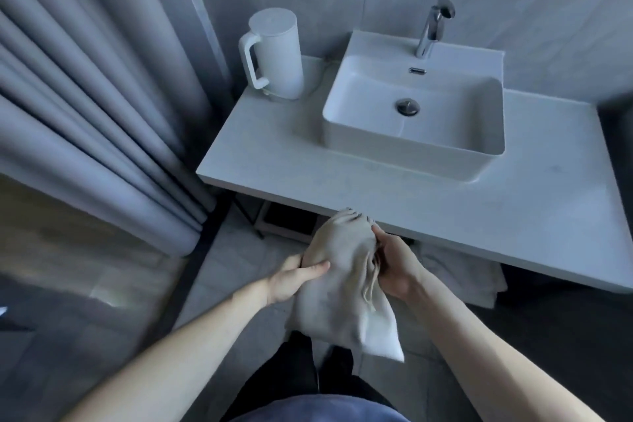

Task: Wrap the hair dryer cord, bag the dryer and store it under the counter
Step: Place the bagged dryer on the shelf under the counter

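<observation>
Beige bag (342,288), white kettle (274,55)

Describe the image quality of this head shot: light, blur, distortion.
Head view: dim, cool bluish light, with no hard glare on the sink; wide-angle bending curves the curtain and the counter edge; the cloth bag and both hands, left hand and right hand, are slightly soft; the floor at lower left is smeared.

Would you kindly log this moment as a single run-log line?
stage: bagged | left hand: grips cloth bag | right hand: holds bag's gathered neck | place: below counter edge | dryer: hidden
</observation>
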`<state>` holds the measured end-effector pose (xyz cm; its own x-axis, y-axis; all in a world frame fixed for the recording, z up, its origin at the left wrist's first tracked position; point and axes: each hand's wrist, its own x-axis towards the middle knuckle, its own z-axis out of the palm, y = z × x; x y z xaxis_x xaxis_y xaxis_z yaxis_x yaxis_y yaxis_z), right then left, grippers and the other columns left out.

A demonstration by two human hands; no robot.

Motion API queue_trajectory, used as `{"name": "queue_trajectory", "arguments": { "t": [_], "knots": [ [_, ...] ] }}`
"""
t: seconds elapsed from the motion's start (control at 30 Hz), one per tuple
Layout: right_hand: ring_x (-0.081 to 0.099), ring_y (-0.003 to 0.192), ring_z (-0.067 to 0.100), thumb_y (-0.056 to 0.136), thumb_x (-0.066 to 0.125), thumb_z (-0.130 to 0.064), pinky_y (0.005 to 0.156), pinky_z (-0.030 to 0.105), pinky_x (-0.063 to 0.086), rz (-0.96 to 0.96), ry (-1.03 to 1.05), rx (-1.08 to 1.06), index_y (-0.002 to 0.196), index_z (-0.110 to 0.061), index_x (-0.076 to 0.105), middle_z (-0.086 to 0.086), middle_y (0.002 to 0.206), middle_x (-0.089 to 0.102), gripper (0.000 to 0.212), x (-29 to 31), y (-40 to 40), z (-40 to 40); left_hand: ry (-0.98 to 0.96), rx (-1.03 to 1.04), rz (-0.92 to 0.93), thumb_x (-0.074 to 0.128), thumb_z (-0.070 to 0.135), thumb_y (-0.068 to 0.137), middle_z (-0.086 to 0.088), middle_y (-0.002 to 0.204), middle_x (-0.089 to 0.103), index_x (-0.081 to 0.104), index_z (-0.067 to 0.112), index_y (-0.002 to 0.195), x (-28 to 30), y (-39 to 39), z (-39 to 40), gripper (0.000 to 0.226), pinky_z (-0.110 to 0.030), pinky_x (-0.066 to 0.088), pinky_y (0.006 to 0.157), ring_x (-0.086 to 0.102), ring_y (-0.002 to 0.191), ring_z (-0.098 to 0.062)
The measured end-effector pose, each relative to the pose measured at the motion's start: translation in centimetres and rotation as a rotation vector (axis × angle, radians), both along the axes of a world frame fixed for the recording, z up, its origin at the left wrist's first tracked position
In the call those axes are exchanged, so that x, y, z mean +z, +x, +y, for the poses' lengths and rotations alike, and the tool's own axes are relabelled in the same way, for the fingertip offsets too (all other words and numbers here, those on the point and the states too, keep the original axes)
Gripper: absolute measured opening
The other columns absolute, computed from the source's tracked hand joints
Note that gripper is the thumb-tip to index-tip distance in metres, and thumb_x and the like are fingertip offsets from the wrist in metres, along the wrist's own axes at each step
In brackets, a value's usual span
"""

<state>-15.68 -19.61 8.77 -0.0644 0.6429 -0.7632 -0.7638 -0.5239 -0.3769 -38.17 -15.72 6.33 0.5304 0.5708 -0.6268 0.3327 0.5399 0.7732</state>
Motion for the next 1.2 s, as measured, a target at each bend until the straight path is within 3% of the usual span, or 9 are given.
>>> {"name": "queue_trajectory", "arguments": {
  "t": [0.13,0.27,0.4,0.57,0.67,0.83,0.93,1.07,1.2],
  "knots": [
    [0.082,0.083,0.023,0.114,0.042,-0.030,0.084,0.038,0.063,0.128,-0.038,-0.037,0.123,-0.007,0.072,0.012,0.096,0.082,0.039,-2.3,-1.7,-1.2,0.009,0.106,0.135,0.059,0.028,0.109,-0.011,0.115,0.081,0.074,0.000,0.119,-1.8,-1.8,-2.0,0.034,-0.020,0.060,0.084,0.075,0.105,-0.021],
    [0.082,0.076,0.028,0.113,0.043,-0.024,0.069,0.037,0.068,0.218,-0.110,-0.067,0.117,0.004,0.068,0.016,0.088,0.080,0.038,-3.3,-2.9,-2.2,-0.126,0.098,0.147,0.057,0.049,0.107,-0.013,0.130,0.077,0.070,0.004,0.135,-1.6,-2.7,-1.7,0.054,-0.035,0.056,0.103,0.074,0.119,-0.023],
    [0.078,0.101,0.036,0.112,0.046,-0.027,0.092,0.046,0.064,0.351,-0.103,-0.068,0.125,0.009,0.069,0.024,0.117,0.076,0.045,-3.7,-4.8,-1.9,-0.237,-0.094,0.145,0.077,0.091,0.057,0.009,0.127,0.078,0.071,0.027,0.132,-1.3,-4.3,-0.9,0.099,-0.025,0.057,0.096,0.073,0.119,-0.007],
    [0.081,0.081,0.034,0.113,0.043,-0.030,0.068,0.043,0.069,0.365,-0.093,-0.150,0.117,0.007,0.070,0.021,0.096,0.079,0.046,-3.2,-7.5,-0.1,-0.320,-0.215,0.149,0.092,0.057,0.059,-0.003,0.120,0.082,0.074,0.014,0.126,-1.3,-6.3,0.2,0.081,-0.032,0.057,0.099,0.076,0.113,-0.017],
    [0.080,0.089,0.028,0.113,0.043,-0.033,0.071,0.037,0.067,0.205,-0.082,-0.184,0.128,-0.003,0.067,0.016,0.108,0.079,0.041,-3.3,-10.4,1.1,-0.331,-0.220,0.120,0.086,0.043,0.081,-0.006,0.122,0.081,0.075,0.012,0.127,-1.8,-9.2,1.7,0.057,-0.031,0.058,0.096,0.076,0.115,-0.021],
    [0.072,0.081,0.016,0.089,0.068,-0.069,0.070,0.028,0.053,-0.656,-0.214,0.198,0.099,-0.018,0.081,-0.003,0.098,0.079,0.054,-4.1,-16.5,1.8,-0.340,-0.215,0.090,0.084,0.045,0.081,-0.011,0.122,0.080,0.077,0.011,0.127,-3.8,-16.3,5.2,0.057,-0.043,0.056,0.109,0.076,0.116,-0.028],
    [0.075,0.092,-0.001,0.093,0.063,-0.069,0.080,0.021,0.056,-0.658,-0.160,0.330,0.109,-0.024,0.081,-0.011,0.108,0.083,0.051,-4.5,-21.0,-0.8,-0.338,-0.190,0.090,0.084,0.047,0.081,-0.009,0.123,0.080,0.076,0.012,0.129,-4.7,-19.7,7.2,0.059,-0.046,0.054,0.111,0.076,0.116,-0.028],
    [0.074,0.116,0.012,0.098,0.068,-0.054,0.106,0.039,0.057,-0.571,-0.057,0.190,0.123,-0.024,0.076,-0.005,0.124,0.080,0.040,-6.8,-26.2,-4.3,-0.341,-0.160,0.122,0.081,0.050,0.086,-0.011,0.122,0.080,0.076,0.011,0.129,-6.2,-21.6,9.2,0.058,-0.045,0.054,0.111,0.076,0.116,-0.029],
    [0.078,0.099,0.005,0.094,0.080,-0.032,0.075,0.020,0.059,-0.672,-0.066,0.043,0.121,-0.024,0.071,-0.006,0.113,0.083,0.029,-7.9,-28.6,-4.1,-0.303,-0.178,0.158,0.068,0.048,0.100,-0.010,0.116,0.082,0.075,0.010,0.127,-7.1,-21.1,10.0,0.047,-0.035,0.062,0.093,0.079,0.106,-0.025]
  ]
}}
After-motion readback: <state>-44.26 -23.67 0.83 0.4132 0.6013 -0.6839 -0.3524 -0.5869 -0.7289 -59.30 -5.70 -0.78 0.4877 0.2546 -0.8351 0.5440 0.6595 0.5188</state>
